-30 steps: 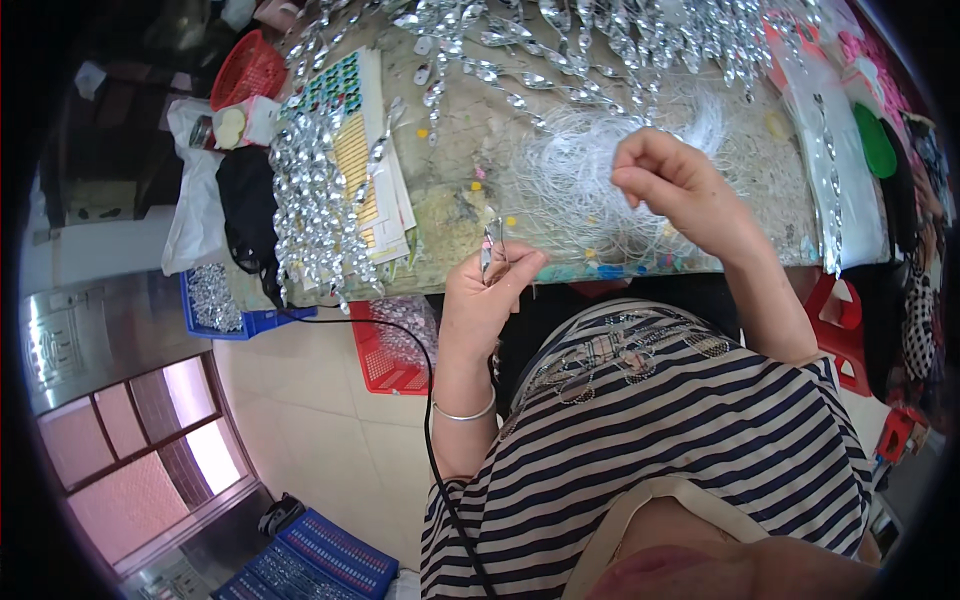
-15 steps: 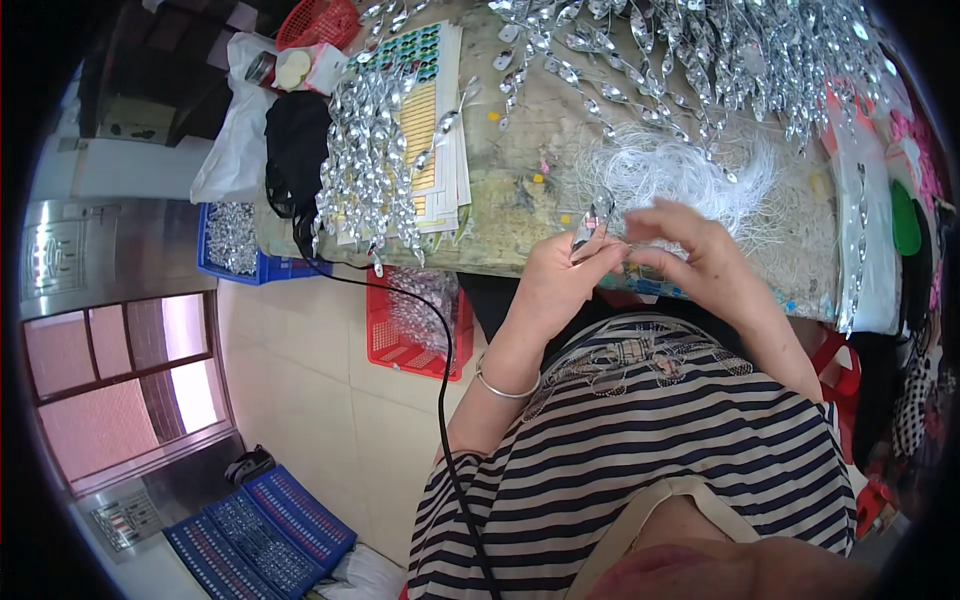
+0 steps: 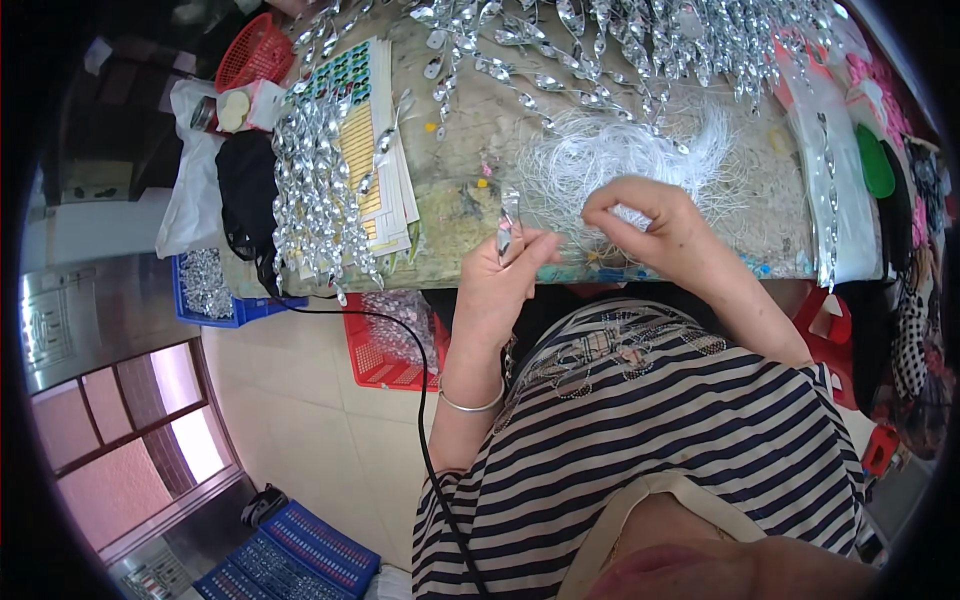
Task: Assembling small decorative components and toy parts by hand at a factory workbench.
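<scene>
Thread (image 3: 610,160), a loose white tangle, is spread over the middle of the tabletop (image 3: 470,200), just beyond both hands. Rows of silver twisted pieces (image 3: 315,200) are laid along the left edge and across the far side; sheets of coloured gems (image 3: 365,130) lie beneath the left rows. A red basket (image 3: 385,345) and a blue crate (image 3: 215,290) are seen below the tabletop's left end, and a black cable (image 3: 425,440) hangs past them.

Right hand (image 3: 655,225): fingers pinched together at the near edge of the tangle, apparently on a strand; the strand itself is too fine to be made out. Left hand (image 3: 500,285): grip closed on a silver piece (image 3: 508,225), held upright near the tabletop's edge.

Step judged in hand: a single strand being drawn out for the held piece. Next move would call for the strand's end to be brought to the piece, with the piece kept steady and the tangle not dragged along.
</scene>
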Motion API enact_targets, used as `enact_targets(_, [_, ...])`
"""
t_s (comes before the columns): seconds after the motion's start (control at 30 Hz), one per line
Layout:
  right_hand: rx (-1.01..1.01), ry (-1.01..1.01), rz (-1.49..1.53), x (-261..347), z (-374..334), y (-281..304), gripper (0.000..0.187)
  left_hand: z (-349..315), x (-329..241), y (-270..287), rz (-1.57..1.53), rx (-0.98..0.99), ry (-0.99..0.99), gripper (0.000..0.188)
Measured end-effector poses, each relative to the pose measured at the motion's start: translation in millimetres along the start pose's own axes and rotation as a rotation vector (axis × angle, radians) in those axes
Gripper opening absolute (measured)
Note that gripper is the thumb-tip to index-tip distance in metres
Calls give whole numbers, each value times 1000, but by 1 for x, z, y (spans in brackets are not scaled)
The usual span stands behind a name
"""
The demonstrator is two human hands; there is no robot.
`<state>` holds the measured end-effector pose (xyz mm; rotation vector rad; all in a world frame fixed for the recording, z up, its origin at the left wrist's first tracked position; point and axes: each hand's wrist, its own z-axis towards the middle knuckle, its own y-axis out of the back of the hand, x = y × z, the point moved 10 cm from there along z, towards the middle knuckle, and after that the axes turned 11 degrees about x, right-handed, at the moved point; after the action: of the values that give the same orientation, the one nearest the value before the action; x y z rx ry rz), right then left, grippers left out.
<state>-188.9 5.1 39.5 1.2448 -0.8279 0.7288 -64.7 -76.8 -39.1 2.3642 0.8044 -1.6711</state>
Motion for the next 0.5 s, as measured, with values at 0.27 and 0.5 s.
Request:
enact_targets(0.27, [-28, -209, 776, -13, -4, -3, 6, 5, -9, -11, -150, 101, -190, 34])
enact_targets(0.5, [-79, -218, 429, -8, 1, 4, 6, 1, -16, -14, -84, 72, -244, 42])
